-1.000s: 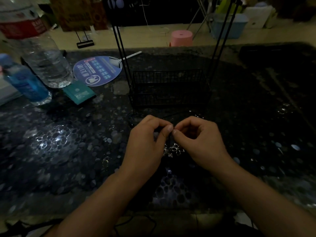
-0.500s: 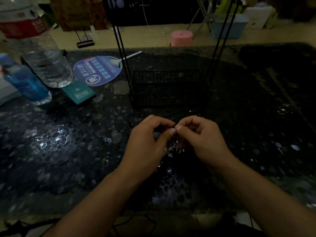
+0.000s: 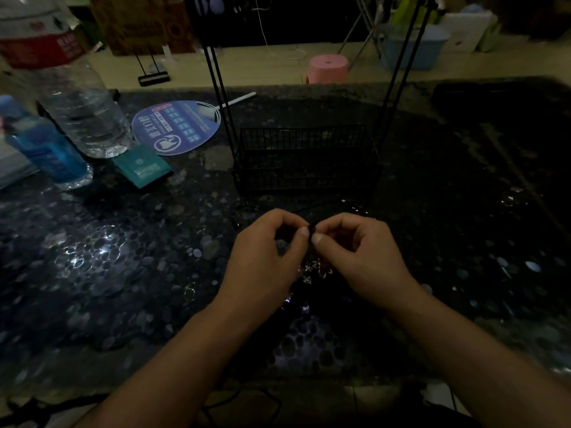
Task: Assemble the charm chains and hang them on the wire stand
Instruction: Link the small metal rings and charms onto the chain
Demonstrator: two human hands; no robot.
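Head view: dim scene, looking down on two bare hands working just in front of a wire stand.
Left hand (image 3: 262, 257): fingers curled, thumb and forefinger pinched on a small dark piece at the top of the charm chain; likely held this way to steady the piece for joining.
Right hand (image 3: 361, 257): fingers curled likewise, thumb tip meeting the left thumb tip, pinching the same small piece from the other side; the two pinches touch, which suits fine linking work.
Charm chain (image 3: 315, 270): hangs below the joined fingertips, between the two hands, a small cluster of pale metal links and charms; whether its lower end touches the surface cannot be told.
Wire stand (image 3: 306, 162): black mesh basket base with thin upright rods rising out of frame, just beyond the hands; nothing can be made out hanging on the visible part.
Surface (image 3: 123, 273): dark, glossy, pebble-patterned, catching glints of light.
Loose ring (image 3: 189, 291): small, lying on the surface left of the left wrist.
Water bottle (image 3: 77, 97): large, clear, far left.
Blue bottle (image 3: 46, 149): smaller, beside it.
Hand fan (image 3: 176, 128): blue, flat, left of the stand.
Teal packet (image 3: 142, 168): flat, near the fan.
Stage, as judged: assembly in hand; hanging not yet done.
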